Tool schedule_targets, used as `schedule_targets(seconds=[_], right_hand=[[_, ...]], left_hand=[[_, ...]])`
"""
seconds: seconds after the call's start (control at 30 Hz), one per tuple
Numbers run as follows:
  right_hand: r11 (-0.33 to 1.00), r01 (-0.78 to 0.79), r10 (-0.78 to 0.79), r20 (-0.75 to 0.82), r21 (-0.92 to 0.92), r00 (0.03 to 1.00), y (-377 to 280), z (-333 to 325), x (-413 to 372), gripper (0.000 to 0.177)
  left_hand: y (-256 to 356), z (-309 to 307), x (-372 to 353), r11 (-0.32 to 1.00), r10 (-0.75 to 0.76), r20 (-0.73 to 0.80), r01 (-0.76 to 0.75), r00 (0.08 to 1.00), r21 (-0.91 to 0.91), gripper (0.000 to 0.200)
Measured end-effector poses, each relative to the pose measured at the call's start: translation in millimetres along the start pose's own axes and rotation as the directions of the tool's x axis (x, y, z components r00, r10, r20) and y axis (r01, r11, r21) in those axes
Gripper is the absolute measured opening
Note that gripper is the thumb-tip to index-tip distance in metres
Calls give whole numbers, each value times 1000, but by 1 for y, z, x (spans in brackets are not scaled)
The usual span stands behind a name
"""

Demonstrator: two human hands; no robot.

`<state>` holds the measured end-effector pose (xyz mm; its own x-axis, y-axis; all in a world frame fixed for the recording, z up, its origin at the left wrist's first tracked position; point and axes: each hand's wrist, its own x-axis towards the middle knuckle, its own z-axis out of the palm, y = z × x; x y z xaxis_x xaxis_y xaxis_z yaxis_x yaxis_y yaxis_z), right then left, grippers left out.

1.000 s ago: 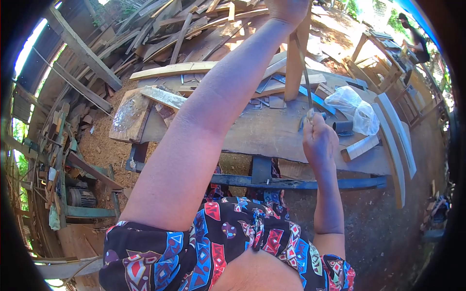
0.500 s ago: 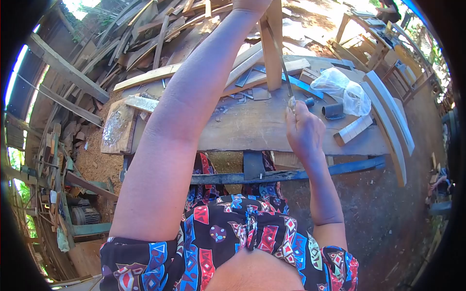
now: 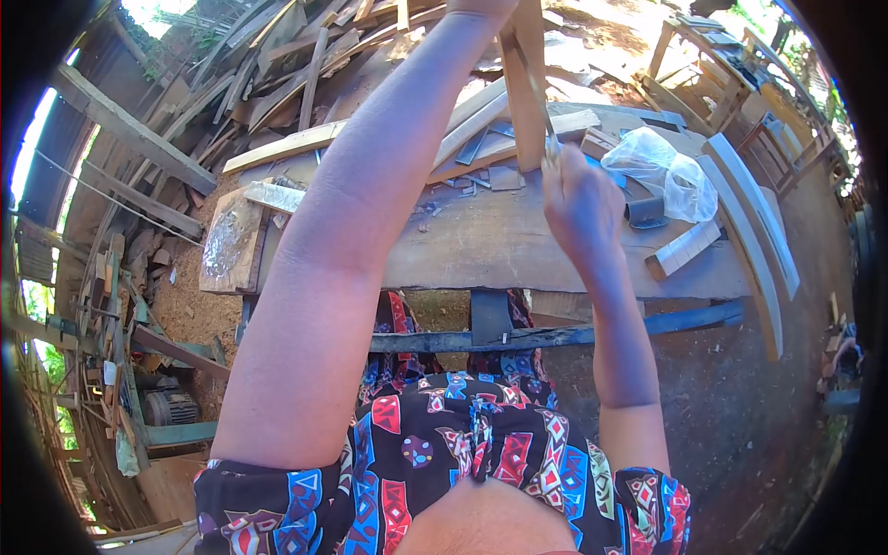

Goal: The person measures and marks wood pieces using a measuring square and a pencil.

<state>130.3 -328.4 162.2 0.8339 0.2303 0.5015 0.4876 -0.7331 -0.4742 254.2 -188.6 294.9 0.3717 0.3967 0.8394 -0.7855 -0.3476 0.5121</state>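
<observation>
A narrow wooden piece (image 3: 525, 102) stands on end on the workbench (image 3: 462, 250), its top running out of view. My left hand (image 3: 483, 7) is at the upper edge of the picture, right beside the wood; its fingers are cut off. Closed in a fist, my right hand (image 3: 585, 196) grips a long, thin metal tool (image 3: 531, 74) that looks like a file. The tool slants up and away along the wood's face. Its handle is hidden in my fingers, and whether it touches the wood is hard to tell.
On the bench lie a clear plastic bag (image 3: 680, 180), a dark tube piece (image 3: 645, 214), a short wood block (image 3: 684, 250) and curved wooden slats (image 3: 740, 250) at the right. Behind is a heap of scrap wood (image 3: 305, 65). A motor (image 3: 171, 407) sits low at left.
My right hand has moved up and away from my body, closer to the wooden piece, carrying the tool. My left hand stays at the wood's top. The view has shifted slightly.
</observation>
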Motion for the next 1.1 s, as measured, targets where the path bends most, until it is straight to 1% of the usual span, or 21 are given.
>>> schedule_targets(seconds=[0.03,0.1,0.17,0.23,0.27,0.33,0.4,0.43,0.47,0.53,0.57,0.6,0.67,0.7,0.73,0.8,0.87,0.9,1.0,1.07,1.1], right_hand=[[1000,1,-1,-1,-1,1000,1,-3,-15,16],[996,-85,84,89,8,992,2,-6,-33,15],[997,-73,72,81,2,994,5,-5,-30,15],[998,-67,67,67,-11,996,5,-5,-19,16],[999,-49,49,50,-7,998,2,-5,-4,16],[999,-37,37,28,2,999,-2,1,22,17],[998,33,-38,-84,-59,996,-6,9,41,18],[997,41,-46,-89,-58,995,-7,8,40,18],[999,31,-33,-68,-42,997,-7,5,31,18],[1000,6,-7,-48,-26,999,-4,1,6,17],[999,-22,23,10,-22,1000,-1,-2,-12,16],[999,-48,49,61,-20,997,1,-4,-24,16],[1000,-20,20,23,12,1000,8,-3,-40,16],[999,7,-7,-19,43,1000,9,-1,-43,15],[999,9,-8,-19,45,1000,8,-1,-40,15],[998,-69,70,82,-9,994,8,-5,-25,16],[999,-32,33,16,-6,999,0,0,9,16],[1000,8,-9,-43,-4,999,-5,4,21,16],[1000,-2,0,-55,-28,998,-11,8,35,16],[1000,-1,1,-34,-13,999,-5,9,20,15],[1000,2,-2,1,2,1000,-2,8,7,14]], left_hand=[[-2,0,2,995,-2,-22,0,1000,-97,24],[1,-2,3,999,-23,-8,23,1000,-35,23],[3,-5,1,998,-48,6,48,999,34,22],[4,-4,-1,996,-46,-27,44,999,-74,22],[6,-1,-3,996,-43,-22,41,999,-77,22],[9,2,-9,992,28,-32,-24,999,125,22],[12,2,-9,989,30,6,-31,1000,145,22],[13,2,-7,987,26,38,-32,999,160,23],[12,2,-4,987,28,38,-33,999,159,23],[6,-2,1,997,-71,-3,71,997,-15,25],[-4,-8,4,993,-85,-7,85,996,80,28],[-10,-8,5,993,-87,-7,87,996,79,28],[-16,-11,6,981,63,-81,-47,995,187,30],[-13,-13,6,981,63,-80,-46,995,191,30],[-10,-13,5,984,27,-81,-12,996,176,30],[-1,-12,2,988,-5,-85,18,996,155,29],[11,-14,-4,992,-77,-27,79,997,97,30],[14,-11,-7,992,-72,-22,74,997,102,30],[18,-5,-9,988,37,-1,-37,999,152,30],[15,-6,-9,998,-49,-10,48,999,-45,29],[14,-10,-6,991,-125,37,126,992,-51,28]])
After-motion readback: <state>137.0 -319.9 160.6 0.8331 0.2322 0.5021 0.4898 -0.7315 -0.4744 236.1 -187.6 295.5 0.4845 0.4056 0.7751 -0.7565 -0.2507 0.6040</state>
